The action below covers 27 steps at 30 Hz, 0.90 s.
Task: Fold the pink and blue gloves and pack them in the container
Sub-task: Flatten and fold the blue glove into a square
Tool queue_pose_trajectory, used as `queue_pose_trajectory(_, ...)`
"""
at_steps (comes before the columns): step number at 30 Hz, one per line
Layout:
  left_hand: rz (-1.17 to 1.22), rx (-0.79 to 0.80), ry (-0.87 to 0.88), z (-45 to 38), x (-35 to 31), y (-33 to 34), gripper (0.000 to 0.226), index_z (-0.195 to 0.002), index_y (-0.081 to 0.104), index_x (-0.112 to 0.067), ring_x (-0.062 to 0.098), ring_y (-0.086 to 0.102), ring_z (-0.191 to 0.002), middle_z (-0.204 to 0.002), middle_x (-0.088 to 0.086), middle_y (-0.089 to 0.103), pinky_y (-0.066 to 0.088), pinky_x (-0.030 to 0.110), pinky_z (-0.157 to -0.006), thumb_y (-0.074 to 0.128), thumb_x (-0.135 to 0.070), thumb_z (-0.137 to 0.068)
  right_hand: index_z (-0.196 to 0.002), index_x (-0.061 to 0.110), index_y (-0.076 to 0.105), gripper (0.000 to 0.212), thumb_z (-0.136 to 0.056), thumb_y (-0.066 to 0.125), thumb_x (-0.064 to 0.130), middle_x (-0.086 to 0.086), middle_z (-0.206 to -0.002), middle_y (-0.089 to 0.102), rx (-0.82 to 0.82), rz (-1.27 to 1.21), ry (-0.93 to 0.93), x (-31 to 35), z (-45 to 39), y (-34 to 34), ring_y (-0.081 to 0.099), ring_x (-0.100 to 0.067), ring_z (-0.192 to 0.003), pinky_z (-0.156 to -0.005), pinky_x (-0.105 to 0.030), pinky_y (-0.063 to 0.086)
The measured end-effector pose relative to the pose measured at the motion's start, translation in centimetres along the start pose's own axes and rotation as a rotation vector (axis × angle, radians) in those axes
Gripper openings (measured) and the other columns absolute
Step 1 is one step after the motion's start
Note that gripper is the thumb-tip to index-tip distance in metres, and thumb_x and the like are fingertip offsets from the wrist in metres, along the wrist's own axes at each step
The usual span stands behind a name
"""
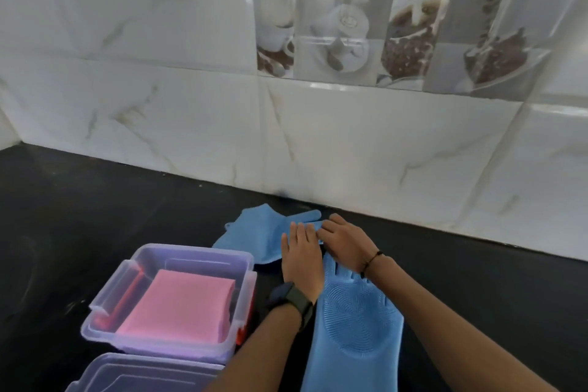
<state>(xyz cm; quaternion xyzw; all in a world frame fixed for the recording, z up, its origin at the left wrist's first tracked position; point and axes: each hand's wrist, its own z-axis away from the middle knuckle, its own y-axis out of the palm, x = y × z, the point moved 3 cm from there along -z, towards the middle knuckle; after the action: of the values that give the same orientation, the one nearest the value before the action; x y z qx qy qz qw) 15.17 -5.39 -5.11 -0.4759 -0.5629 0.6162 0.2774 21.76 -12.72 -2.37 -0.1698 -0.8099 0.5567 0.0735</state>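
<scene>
Two blue silicone gloves lie on the black counter. One blue glove (353, 325) stretches toward me, its ribbed palm facing up, fingers pointing to the wall. The other blue glove (257, 234) lies crosswise behind it, near the wall. My left hand (300, 253) rests flat where the two gloves meet, fingers together. My right hand (345, 240) presses down on the fingers of the near glove beside it. A clear plastic container (245, 280) stands at the left with folded pink gloves (184, 305) inside.
The container's clear lid (140, 374) lies in front of it at the bottom edge. A white marble-tiled wall (318, 137) rises close behind the gloves. Bare black counter (79, 216) spreads to the left and right.
</scene>
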Motion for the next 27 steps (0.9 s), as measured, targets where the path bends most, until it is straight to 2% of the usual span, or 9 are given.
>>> queue_pose_trajectory(3, 0.049, -0.008, 0.062, -1.1, -1.7, -1.2, 0.026, -0.116, 0.054, -0.016, 0.028, 0.061, -0.109, -0.117, 0.008, 0.067, 0.046, 0.037, -0.090, 0.037, -0.018, -0.096, -0.073, 0.008, 0.070, 0.011, -0.071, 0.060, 0.005, -0.005, -0.068, 0.068, -0.226, 0.009, 0.050, -0.2, 2.1, -3.1, 0.062, -0.026, -0.065, -0.057, -0.024, 0.053)
queue_pose_trajectory(6, 0.167, -0.090, 0.133, -2.0, -3.8, -4.1, 0.021, -0.100, 0.060, -0.009, 0.036, 0.064, -0.096, -0.104, 0.015, 0.069, 0.050, 0.039, -0.076, 0.041, -0.017, -0.094, -0.095, 0.008, 0.064, 0.016, -0.082, 0.055, 0.014, -0.004, -0.087, 0.062, -0.527, -0.283, 0.623, -1.3, 5.5, -3.6, 0.055, -0.026, -0.082, -0.071, -0.025, 0.038)
queue_pose_trajectory(9, 0.305, -0.085, 0.246, -1.9, -6.0, -7.5, 0.018, -0.092, 0.063, -0.007, 0.037, 0.064, -0.092, -0.097, 0.017, 0.070, 0.048, 0.037, -0.071, 0.046, -0.014, -0.091, -0.113, 0.009, 0.053, 0.035, -0.084, 0.063, 0.026, -0.004, -0.102, 0.055, -0.723, -0.693, 1.129, -0.9, 9.5, -2.1, 0.056, -0.026, -0.095, -0.075, -0.027, 0.043)
queue_pose_trajectory(13, 0.567, -0.067, 0.300, -1.1, -8.0, -12.8, 0.017, -0.074, 0.055, -0.006, 0.035, 0.063, -0.087, -0.091, 0.023, 0.068, 0.042, 0.035, -0.065, 0.049, -0.010, -0.089, -0.131, 0.015, 0.037, 0.051, -0.087, 0.060, 0.029, -0.006, -0.123, 0.054, -0.706, -1.192, 1.057, 1.6, 10.5, -1.6, 0.054, -0.021, -0.116, -0.089, -0.026, 0.044)
queue_pose_trajectory(15, 0.842, 0.001, 0.262, -0.9, -8.5, -14.9, 0.017, -0.086, 0.066, 0.003, 0.030, 0.065, -0.090, -0.096, 0.021, 0.070, 0.050, 0.038, -0.078, 0.053, -0.008, -0.087, -0.134, 0.016, 0.036, 0.057, -0.084, 0.059, 0.029, 0.001, -0.126, 0.056, -0.714, -1.367, 0.869, 2.7, 10.4, -3.2, 0.055, -0.013, -0.118, -0.095, -0.028, 0.046)
queue_pose_trajectory(18, 1.244, 0.257, 0.152, -0.7, -8.3, -15.9, 0.026, -0.111, 0.063, 0.007, 0.030, 0.064, -0.093, -0.105, 0.019, 0.066, 0.051, 0.042, -0.088, 0.055, -0.005, -0.089, -0.127, 0.012, 0.050, 0.053, -0.078, 0.065, 0.029, 0.001, -0.118, 0.067, -0.753, -1.541, 0.763, 3.2, 11.1, -6.0, 0.064, -0.013, -0.107, -0.084, -0.024, 0.056)
queue_pose_trajectory(22, 1.386, 0.477, -0.120, 1.3, -6.3, -11.5, 0.038, -0.127, 0.051, 0.010, 0.035, 0.058, -0.111, -0.125, 0.026, 0.058, 0.047, 0.045, -0.098, 0.054, -0.009, -0.094, -0.100, 0.001, 0.067, 0.017, -0.084, 0.061, 0.005, -0.014, -0.097, 0.074, -0.661, -1.606, 1.093, 5.2, 13.8, -5.5, 0.071, -0.028, -0.084, -0.068, -0.036, 0.059)
queue_pose_trajectory(24, 1.298, 0.586, -0.229, 3.6, -4.1, -7.2, 0.038, -0.126, 0.051, 0.010, 0.034, 0.054, -0.117, -0.133, 0.027, 0.053, 0.042, 0.045, -0.104, 0.053, -0.011, -0.094, -0.096, -0.005, 0.066, 0.017, -0.084, 0.054, -0.003, -0.022, -0.095, 0.072, -0.512, -1.617, 1.355, 7.9, 15.8, -3.2, 0.069, -0.035, -0.080, -0.069, -0.040, 0.058)
queue_pose_trajectory(27, 1.097, 0.656, -0.301, 6.0, -1.2, -2.0, 0.032, -0.122, 0.054, 0.007, 0.037, 0.057, -0.115, -0.128, 0.028, 0.057, 0.044, 0.051, -0.103, 0.055, 0.001, -0.090, -0.097, -0.002, 0.064, 0.018, -0.083, 0.053, -0.001, -0.017, -0.092, 0.073, -0.320, -1.509, 1.498, 10.8, 18.0, -1.6, 0.070, -0.031, -0.082, -0.066, -0.038, 0.059)
